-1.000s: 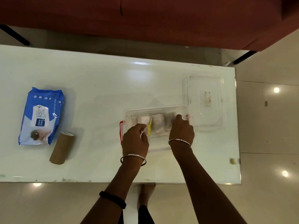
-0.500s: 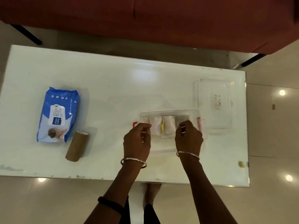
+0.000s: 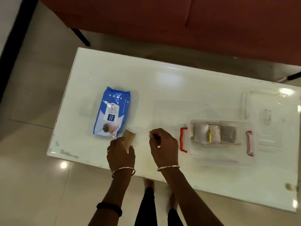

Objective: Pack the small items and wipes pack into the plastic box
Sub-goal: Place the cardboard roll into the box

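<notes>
A clear plastic box [image 3: 219,154] with red side handles stands on the white table, holding several small cloth-like items [image 3: 213,133] in a row. A blue wipes pack [image 3: 111,111] lies flat to the left. A brown cardboard roll [image 3: 129,139] lies at the pack's near corner, and my left hand [image 3: 121,154] is closed around its near end. To the right of the roll, my right hand [image 3: 163,146] hovers with fingers curled and nothing visible in it, left of the box's red handle.
The box's clear lid [image 3: 270,108] lies at the table's far right. A small tan object [image 3: 289,187] sits near the front right corner. The white table's [image 3: 179,88] front edge is just under my wrists. A red sofa [image 3: 162,22] stands behind.
Both hands have left the box and moved left. My left hand has closed on the cardboard roll. The view has swung left, so the box now sits at the right.
</notes>
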